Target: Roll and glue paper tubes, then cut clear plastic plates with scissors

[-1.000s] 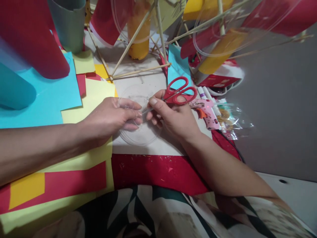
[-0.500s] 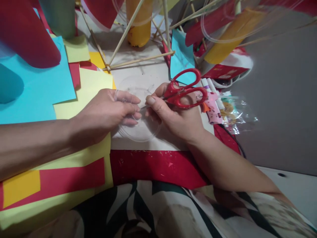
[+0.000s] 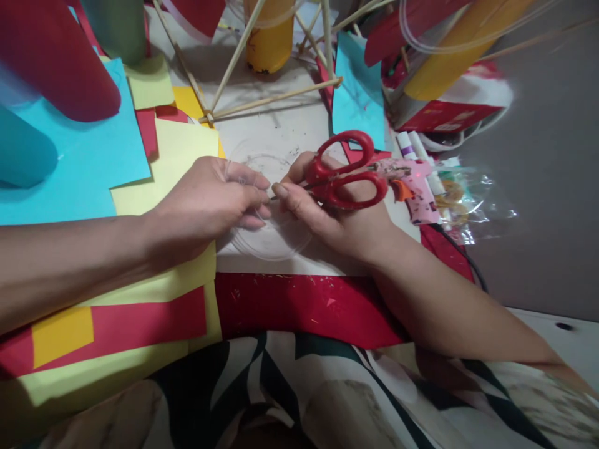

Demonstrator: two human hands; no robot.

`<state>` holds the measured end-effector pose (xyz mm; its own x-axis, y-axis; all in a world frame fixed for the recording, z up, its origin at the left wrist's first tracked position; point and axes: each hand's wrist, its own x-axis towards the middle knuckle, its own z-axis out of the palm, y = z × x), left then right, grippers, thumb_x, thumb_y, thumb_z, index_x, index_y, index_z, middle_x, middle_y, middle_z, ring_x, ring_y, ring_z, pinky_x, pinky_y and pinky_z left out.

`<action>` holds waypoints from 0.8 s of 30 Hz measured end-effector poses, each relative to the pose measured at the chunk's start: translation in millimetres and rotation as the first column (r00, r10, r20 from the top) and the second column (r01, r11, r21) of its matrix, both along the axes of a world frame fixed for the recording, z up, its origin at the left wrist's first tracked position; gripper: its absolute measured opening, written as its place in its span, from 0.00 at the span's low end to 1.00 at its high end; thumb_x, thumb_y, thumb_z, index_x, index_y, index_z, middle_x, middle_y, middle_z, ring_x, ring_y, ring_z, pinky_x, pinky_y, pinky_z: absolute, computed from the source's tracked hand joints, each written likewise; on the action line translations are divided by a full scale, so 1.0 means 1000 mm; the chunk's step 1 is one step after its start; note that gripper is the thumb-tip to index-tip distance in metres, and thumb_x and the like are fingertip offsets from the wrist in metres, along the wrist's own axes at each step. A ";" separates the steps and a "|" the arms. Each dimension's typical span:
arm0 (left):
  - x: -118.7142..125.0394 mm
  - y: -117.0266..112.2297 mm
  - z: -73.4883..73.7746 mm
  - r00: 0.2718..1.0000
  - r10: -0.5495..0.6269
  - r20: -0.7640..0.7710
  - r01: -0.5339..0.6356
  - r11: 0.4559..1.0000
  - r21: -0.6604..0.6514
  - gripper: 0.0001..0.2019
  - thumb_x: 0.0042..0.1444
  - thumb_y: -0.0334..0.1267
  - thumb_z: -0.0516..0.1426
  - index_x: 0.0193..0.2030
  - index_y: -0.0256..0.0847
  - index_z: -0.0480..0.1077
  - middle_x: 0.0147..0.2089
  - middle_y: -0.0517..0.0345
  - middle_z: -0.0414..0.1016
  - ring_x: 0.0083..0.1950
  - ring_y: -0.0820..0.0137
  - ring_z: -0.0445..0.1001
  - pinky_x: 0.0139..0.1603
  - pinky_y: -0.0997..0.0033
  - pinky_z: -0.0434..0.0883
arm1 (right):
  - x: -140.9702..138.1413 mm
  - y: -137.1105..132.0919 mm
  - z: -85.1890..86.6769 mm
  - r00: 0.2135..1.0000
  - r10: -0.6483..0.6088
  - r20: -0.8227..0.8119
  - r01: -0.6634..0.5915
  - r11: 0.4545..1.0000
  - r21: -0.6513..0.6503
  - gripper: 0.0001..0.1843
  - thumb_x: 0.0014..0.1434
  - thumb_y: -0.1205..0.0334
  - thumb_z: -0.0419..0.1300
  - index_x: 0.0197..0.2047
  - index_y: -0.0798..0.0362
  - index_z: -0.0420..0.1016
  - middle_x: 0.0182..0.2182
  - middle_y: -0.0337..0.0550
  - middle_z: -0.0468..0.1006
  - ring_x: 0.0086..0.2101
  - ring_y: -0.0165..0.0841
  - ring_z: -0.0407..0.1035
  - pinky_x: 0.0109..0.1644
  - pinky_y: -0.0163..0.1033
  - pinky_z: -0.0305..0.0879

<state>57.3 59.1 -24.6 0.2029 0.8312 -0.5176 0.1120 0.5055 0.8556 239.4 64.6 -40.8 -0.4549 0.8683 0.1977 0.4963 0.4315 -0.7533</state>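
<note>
A clear round plastic lid (image 3: 266, 254) is over the white board in front of me, its outline faint. My left hand (image 3: 206, 196) pinches the lid's left part between thumb and fingers. In my right hand (image 3: 344, 224) are red-handled scissors (image 3: 330, 191), gripped low near the blades, handles toward the right. Their thin metal tip points left, close to my left fingertips at the lid. Whether the tip pierces the plastic cannot be made out. My right fingers hide most of the blades.
Wooden sticks joined into a frame (image 3: 276, 100) stand behind the lid, with a yellow cylinder (image 3: 271, 50) beyond. To the right lie a pink glue gun (image 3: 423, 199) and a clear plastic bag (image 3: 477, 212). Coloured paper sheets (image 3: 173, 149) cover the left side.
The whole view has shifted, so surroundings sit farther right and slightly higher. Both hands keep their holds on the lid and scissors; the scissors have turned slightly.
</note>
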 end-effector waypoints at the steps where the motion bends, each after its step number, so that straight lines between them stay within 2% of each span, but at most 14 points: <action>1: 0.000 0.000 0.000 1.000 -0.003 -0.008 0.003 1.000 0.003 0.04 0.59 0.26 0.61 0.36 0.31 0.79 0.35 0.48 0.82 0.34 0.71 0.79 0.43 0.69 0.77 | 0.001 0.000 -0.001 1.000 0.020 0.014 -0.020 0.999 0.027 0.14 0.64 0.51 0.65 0.31 0.50 0.72 0.27 0.38 0.73 0.31 0.32 0.71 0.37 0.40 0.70; 5: 0.001 0.000 -0.003 0.999 0.044 0.018 -0.044 0.999 -0.007 0.03 0.58 0.25 0.61 0.38 0.33 0.76 0.32 0.51 0.81 0.36 0.67 0.81 0.43 0.67 0.78 | 0.002 0.003 -0.006 1.000 0.011 0.004 -0.011 0.996 0.084 0.14 0.66 0.53 0.62 0.31 0.50 0.69 0.25 0.37 0.73 0.30 0.30 0.70 0.36 0.38 0.70; 9: 0.001 -0.001 -0.011 0.979 0.113 0.169 -0.112 0.994 -0.010 0.12 0.58 0.25 0.59 0.49 0.36 0.71 0.34 0.53 0.81 0.40 0.66 0.83 0.44 0.67 0.80 | 0.004 0.011 -0.007 0.996 -0.068 -0.058 0.066 0.997 -0.036 0.16 0.67 0.52 0.61 0.30 0.49 0.66 0.23 0.36 0.74 0.27 0.30 0.70 0.34 0.37 0.70; 12: -0.001 0.001 -0.017 0.974 0.056 0.219 -0.068 0.996 0.049 0.15 0.58 0.27 0.60 0.52 0.38 0.69 0.38 0.52 0.82 0.43 0.64 0.84 0.48 0.63 0.80 | 0.008 0.017 -0.004 0.994 -0.091 -0.065 0.083 0.989 -0.122 0.17 0.67 0.53 0.62 0.28 0.49 0.65 0.21 0.36 0.73 0.25 0.29 0.69 0.32 0.36 0.70; 14: -0.005 0.005 -0.018 0.990 -0.018 0.143 0.001 0.993 0.120 0.15 0.59 0.31 0.60 0.52 0.38 0.69 0.39 0.52 0.81 0.46 0.61 0.83 0.50 0.59 0.80 | 0.010 0.020 -0.003 0.992 -0.104 -0.072 0.091 0.983 -0.158 0.18 0.66 0.54 0.62 0.28 0.49 0.64 0.20 0.35 0.72 0.23 0.28 0.68 0.30 0.36 0.69; 16: -0.011 0.009 -0.014 0.994 -0.088 -0.057 0.100 0.961 0.257 0.13 0.58 0.34 0.61 0.51 0.37 0.71 0.42 0.50 0.81 0.50 0.56 0.82 0.52 0.53 0.79 | 0.012 0.022 -0.003 0.990 -0.115 -0.085 0.097 0.976 -0.194 0.18 0.67 0.54 0.62 0.28 0.49 0.64 0.20 0.35 0.72 0.22 0.27 0.67 0.29 0.35 0.68; 17: -0.014 0.011 -0.012 0.979 -0.095 -0.183 0.157 0.919 0.363 0.14 0.58 0.35 0.61 0.50 0.36 0.72 0.46 0.49 0.80 0.53 0.53 0.81 0.55 0.50 0.78 | 0.013 0.023 -0.003 0.989 -0.117 -0.089 0.096 0.973 -0.211 0.18 0.67 0.54 0.62 0.28 0.49 0.64 0.20 0.35 0.73 0.21 0.27 0.67 0.28 0.34 0.67; 18: -0.017 0.012 -0.009 0.948 -0.075 -0.308 0.224 0.847 0.482 0.15 0.57 0.35 0.62 0.51 0.36 0.72 0.50 0.48 0.80 0.57 0.51 0.78 0.59 0.48 0.75 | 0.013 0.024 -0.004 0.989 -0.117 -0.093 0.094 0.970 -0.225 0.17 0.67 0.54 0.62 0.28 0.49 0.64 0.20 0.35 0.73 0.21 0.26 0.67 0.28 0.34 0.67; 20: -0.020 0.013 -0.006 0.871 0.021 -0.491 0.373 0.623 0.688 0.18 0.58 0.36 0.61 0.55 0.35 0.72 0.60 0.45 0.76 0.67 0.49 0.70 0.69 0.45 0.67 | 0.014 0.025 -0.006 0.990 -0.110 -0.091 0.087 0.969 -0.233 0.17 0.67 0.53 0.61 0.29 0.49 0.64 0.20 0.35 0.73 0.22 0.26 0.67 0.28 0.34 0.66; 22: -0.022 0.012 -0.008 0.812 0.062 -0.580 0.517 0.386 0.764 0.19 0.61 0.38 0.58 0.57 0.37 0.72 0.65 0.45 0.72 0.73 0.49 0.63 0.74 0.45 0.60 | 0.014 0.025 -0.007 0.993 -0.097 -0.070 0.080 0.974 -0.210 0.18 0.67 0.53 0.61 0.29 0.50 0.65 0.21 0.35 0.73 0.23 0.27 0.67 0.30 0.34 0.67; 23: -0.021 0.011 -0.010 0.786 0.032 -0.618 0.582 0.301 0.756 0.18 0.62 0.38 0.57 0.57 0.38 0.73 0.65 0.47 0.72 0.74 0.49 0.61 0.74 0.45 0.59 | 0.014 0.026 -0.007 0.994 -0.090 -0.054 0.079 0.979 -0.186 0.18 0.67 0.53 0.61 0.28 0.50 0.65 0.21 0.35 0.72 0.24 0.27 0.68 0.31 0.34 0.68; 24: -0.020 0.009 -0.014 0.756 -0.019 -0.654 0.639 0.239 0.731 0.17 0.63 0.39 0.57 0.57 0.40 0.74 0.65 0.48 0.73 0.74 0.49 0.60 0.74 0.45 0.60 | 0.013 0.026 -0.007 0.996 -0.084 -0.036 0.078 0.984 -0.158 0.18 0.67 0.54 0.61 0.28 0.50 0.65 0.21 0.35 0.71 0.25 0.27 0.68 0.33 0.35 0.68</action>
